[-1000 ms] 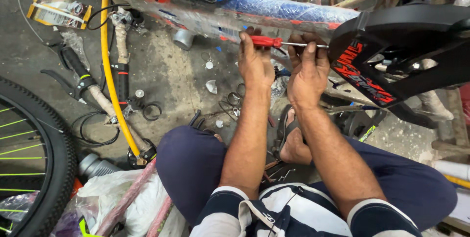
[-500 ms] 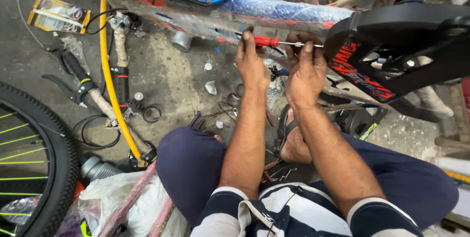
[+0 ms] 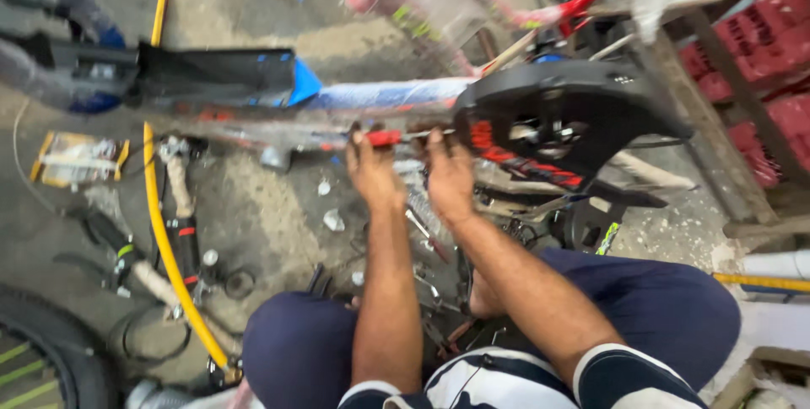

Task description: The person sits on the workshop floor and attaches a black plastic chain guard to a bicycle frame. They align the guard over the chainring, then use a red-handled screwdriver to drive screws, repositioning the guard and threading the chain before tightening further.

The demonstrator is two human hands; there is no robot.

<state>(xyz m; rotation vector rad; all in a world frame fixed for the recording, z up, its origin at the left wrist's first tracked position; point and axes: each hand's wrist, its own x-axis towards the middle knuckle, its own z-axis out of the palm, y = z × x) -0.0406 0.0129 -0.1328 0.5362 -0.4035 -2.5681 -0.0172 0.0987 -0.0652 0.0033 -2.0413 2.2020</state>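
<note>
On the concrete floor (image 3: 278, 223), small parts are lying loose among scattered tools rather than in any tray, and the only package showing is a flat yellow-edged packet (image 3: 78, 158) lying at the left with something pale inside that is too blurred to make out. Over the crossed legs, the left hand (image 3: 374, 174) is closing its fingers round the red handle of a screwdriver (image 3: 390, 137), which is lying level against the plastic-wrapped bicycle frame (image 3: 371, 101). The right hand (image 3: 450, 177) is sitting just beside it, fingertips curled at the metal shaft next to the black chain guard (image 3: 574, 113). Compared with a moment ago, the view is tilting upward, so the frame and both hands are sitting lower, the tyre (image 3: 42, 358) is sliding into the corner, and red crates (image 3: 759, 54) are appearing at the right.
</note>
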